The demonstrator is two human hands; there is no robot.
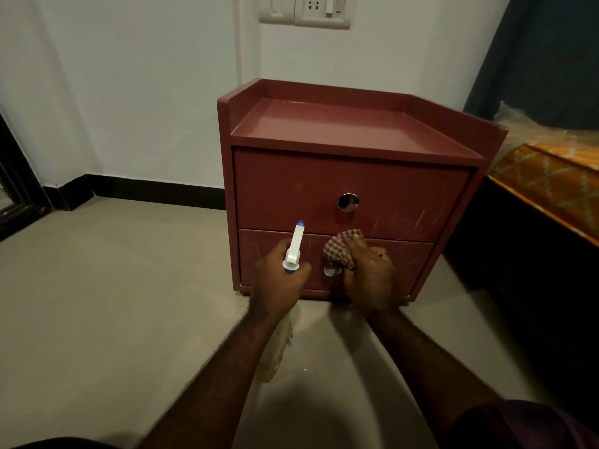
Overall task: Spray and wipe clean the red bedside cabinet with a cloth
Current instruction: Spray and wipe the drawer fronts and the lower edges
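Left hand: clenched round the neck of the white-headed, blue-tipped plastic spray bottle; light, rigid, probably slick when wet.
Right hand: gripped the soft brown checked cloth, wadded, pressed onto the lower drawer front.
Glossy red two-drawer bedside cabinet: stood against the white wall; stiff, smooth, likely heavy.

Both bare forearms reach in from 6 o'clock and run toward 12 o'clock, drawing closer at the wrists. The left hand, knuckles up, curls round the neck of a spray bottle whose nozzle points to 12 o'clock. The right hand, near it at its 3 o'clock and not touching it, bunches a checked cloth under bent fingers.
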